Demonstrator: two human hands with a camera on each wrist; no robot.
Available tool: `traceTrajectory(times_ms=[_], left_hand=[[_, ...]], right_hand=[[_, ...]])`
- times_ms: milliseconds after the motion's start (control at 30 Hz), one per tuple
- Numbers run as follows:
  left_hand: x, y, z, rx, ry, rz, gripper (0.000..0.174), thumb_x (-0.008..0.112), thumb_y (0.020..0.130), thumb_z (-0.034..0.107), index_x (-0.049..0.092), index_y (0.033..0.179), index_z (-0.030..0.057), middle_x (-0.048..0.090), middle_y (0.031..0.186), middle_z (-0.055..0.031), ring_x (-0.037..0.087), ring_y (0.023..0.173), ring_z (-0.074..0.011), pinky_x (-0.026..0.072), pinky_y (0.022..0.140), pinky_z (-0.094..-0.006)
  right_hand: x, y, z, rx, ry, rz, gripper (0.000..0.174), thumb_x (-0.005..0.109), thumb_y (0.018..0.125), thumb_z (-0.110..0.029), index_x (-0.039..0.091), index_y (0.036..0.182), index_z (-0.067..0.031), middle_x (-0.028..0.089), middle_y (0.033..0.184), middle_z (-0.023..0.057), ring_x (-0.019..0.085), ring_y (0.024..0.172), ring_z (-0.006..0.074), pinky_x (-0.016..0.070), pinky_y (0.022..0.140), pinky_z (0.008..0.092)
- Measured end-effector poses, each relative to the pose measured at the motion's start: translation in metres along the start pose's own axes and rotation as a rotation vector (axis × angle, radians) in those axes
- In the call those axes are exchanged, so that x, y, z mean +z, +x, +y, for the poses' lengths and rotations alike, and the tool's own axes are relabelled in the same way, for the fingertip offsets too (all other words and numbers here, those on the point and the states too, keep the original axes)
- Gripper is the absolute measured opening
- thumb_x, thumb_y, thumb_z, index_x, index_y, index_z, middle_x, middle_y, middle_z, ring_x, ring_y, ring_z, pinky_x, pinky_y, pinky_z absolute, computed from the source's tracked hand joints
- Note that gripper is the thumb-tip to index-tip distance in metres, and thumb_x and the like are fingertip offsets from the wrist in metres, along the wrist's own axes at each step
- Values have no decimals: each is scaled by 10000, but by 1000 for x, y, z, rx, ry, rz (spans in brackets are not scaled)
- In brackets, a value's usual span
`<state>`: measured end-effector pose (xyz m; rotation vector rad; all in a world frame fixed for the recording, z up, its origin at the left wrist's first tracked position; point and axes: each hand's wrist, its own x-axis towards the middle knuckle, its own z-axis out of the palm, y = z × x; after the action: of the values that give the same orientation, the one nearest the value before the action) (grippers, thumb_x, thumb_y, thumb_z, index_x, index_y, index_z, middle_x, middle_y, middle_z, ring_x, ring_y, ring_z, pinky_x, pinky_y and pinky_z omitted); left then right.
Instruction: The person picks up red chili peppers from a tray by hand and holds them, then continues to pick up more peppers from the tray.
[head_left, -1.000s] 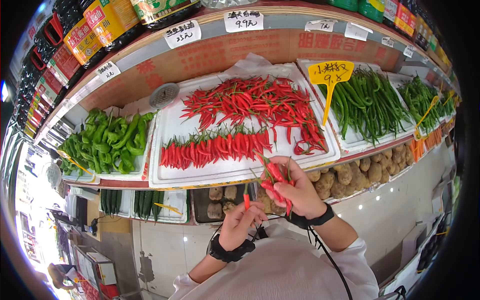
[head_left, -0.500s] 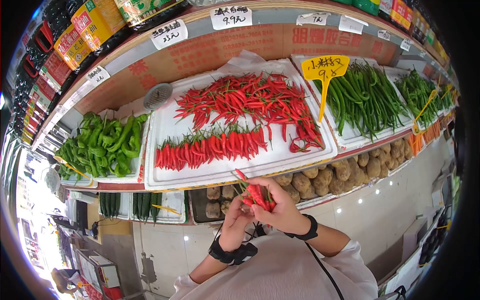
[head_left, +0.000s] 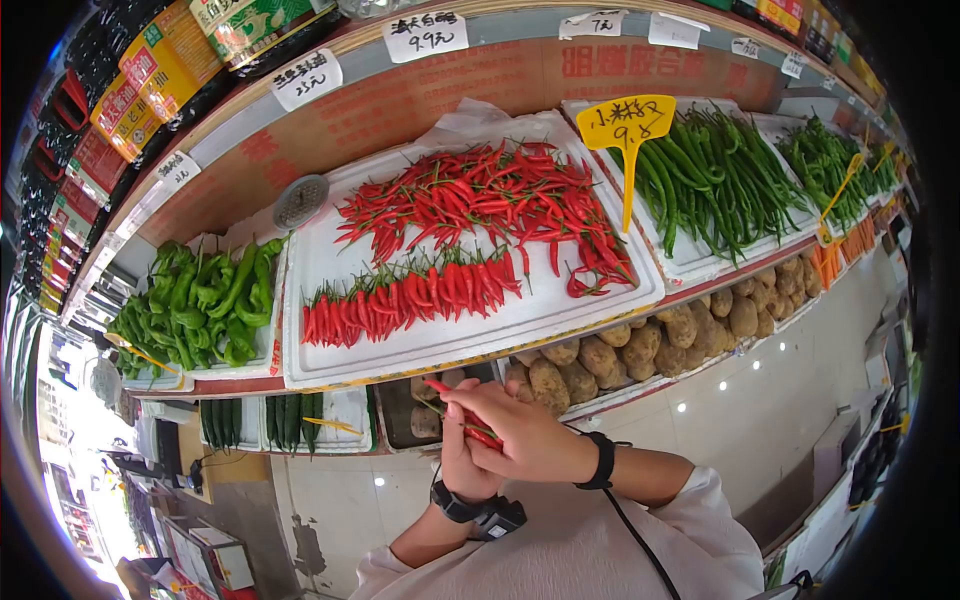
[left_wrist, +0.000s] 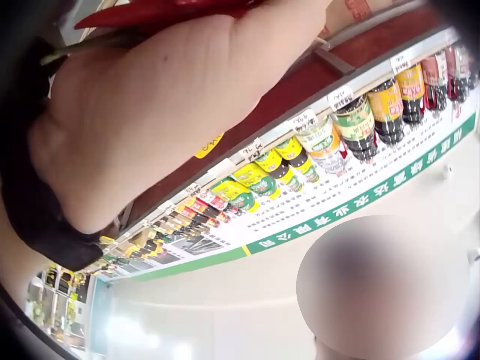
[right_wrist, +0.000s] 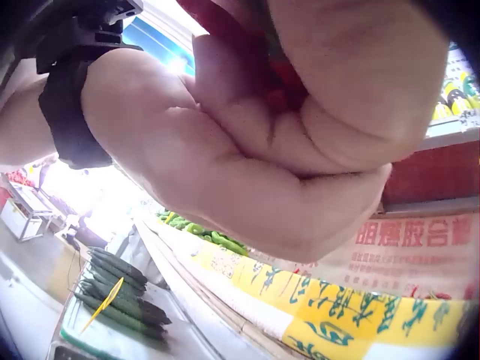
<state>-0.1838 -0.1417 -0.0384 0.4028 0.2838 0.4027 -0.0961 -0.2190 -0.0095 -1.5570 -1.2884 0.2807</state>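
Observation:
My right hand (head_left: pixel 530 440) curls round a small bunch of red chillies (head_left: pixel 482 435), in front of my body in the head view. My left hand (head_left: pixel 470 470) meets it from the other side, fingers closed about the same bunch, most of which the hands hide. One red tip sticks out above the knuckles. The right wrist view shows red chillies pressed between both hands. In the left wrist view a red chilli (left_wrist: pixel 150 13) and a green stem run along the top of a hand. Beyond, a white tray (head_left: pixel 320 250) bears a neat row of red chillies (head_left: pixel 420 297) and a loose pile (head_left: pixel 480 195).
Green peppers (head_left: pixel 205 300) lie left of the tray, long green chillies (head_left: pixel 715 180) right of it, by a yellow price sign (head_left: pixel 627 125). Potatoes (head_left: pixel 640 345) and cucumbers (head_left: pixel 290 422) fill the lower shelf. Sauce bottles (head_left: pixel 170 70) line the shelf overhead.
My right hand has come left and down with its bunch to meet my left hand. The single chilli first pinched in my left hand no longer shows apart. The head view has shifted slightly.

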Motion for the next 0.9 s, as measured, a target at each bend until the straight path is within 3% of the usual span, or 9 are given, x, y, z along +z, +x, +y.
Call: traceTrajectory(times_ms=[67,333,400,467,500,567,767,833,900], left_hand=[[-3,3,0,-1,0,-4,366,474,974,307,433,1285,119,515,1272,-92,493,1209,-237,403,1017,-394],[-23,6,4,60,-197,-102,250,478,972,288,536,1154,127,550,1251,-79,515,1181,-218,417,1005,-376],[-18,6,4,89,-160,-5,249,464,982,288,534,1146,115,552,1262,-82,517,1182,-222,417,1009,-381],[-8,5,6,121,-122,95,250,449,992,288,532,1139,103,554,1273,-85,519,1183,-226,417,1012,-385],[-1,4,8,99,-64,135,316,429,996,313,536,1171,73,561,1260,-80,530,1154,-198,419,998,-349],[0,4,9,82,-11,181,382,409,1001,339,540,1202,42,569,1247,-75,542,1126,-170,421,984,-312],[-21,10,10,139,-127,150,349,390,1018,328,565,1124,45,588,1230,-100,529,1183,-223,397,1040,-359],[-23,10,16,187,-182,77,230,383,1032,296,521,1009,113,598,1206,-105,504,1243,-270,424,1038,-462],[-22,10,17,209,-173,111,224,388,1032,291,525,1004,116,609,1189,-101,539,1198,-259,438,1023,-461]], right_hand=[[0,-2,-1,158,165,-59,445,621,833,-135,491,1248,-38,537,1191,171,584,969,355,487,803,420],[5,0,6,100,68,-52,392,537,866,-67,499,1251,-8,520,1147,182,587,973,327,505,793,375],[9,1,8,88,76,-49,392,519,873,-63,514,1262,-11,511,1152,174,584,977,324,507,795,373],[11,2,9,-13,-25,23,414,516,879,-104,527,1286,-29,509,1137,128,624,821,286,530,597,378],[11,2,6,-17,-19,14,414,516,879,-104,527,1286,-29,509,1137,128,624,821,286,530,597,378],[9,1,-3,55,9,16,422,486,880,-54,525,1299,-24,500,1154,159,579,993,310,509,800,368],[-1,0,-13,238,27,-109,418,493,882,-56,524,1297,-23,508,1130,155,580,973,301,500,789,363],[2,-2,-8,174,56,-61,408,505,880,-53,533,1286,-20,513,1117,153,585,949,289,496,783,354],[5,-3,-5,111,86,-12,398,517,878,-51,541,1274,-17,518,1104,151,590,925,277,492,777,345]])
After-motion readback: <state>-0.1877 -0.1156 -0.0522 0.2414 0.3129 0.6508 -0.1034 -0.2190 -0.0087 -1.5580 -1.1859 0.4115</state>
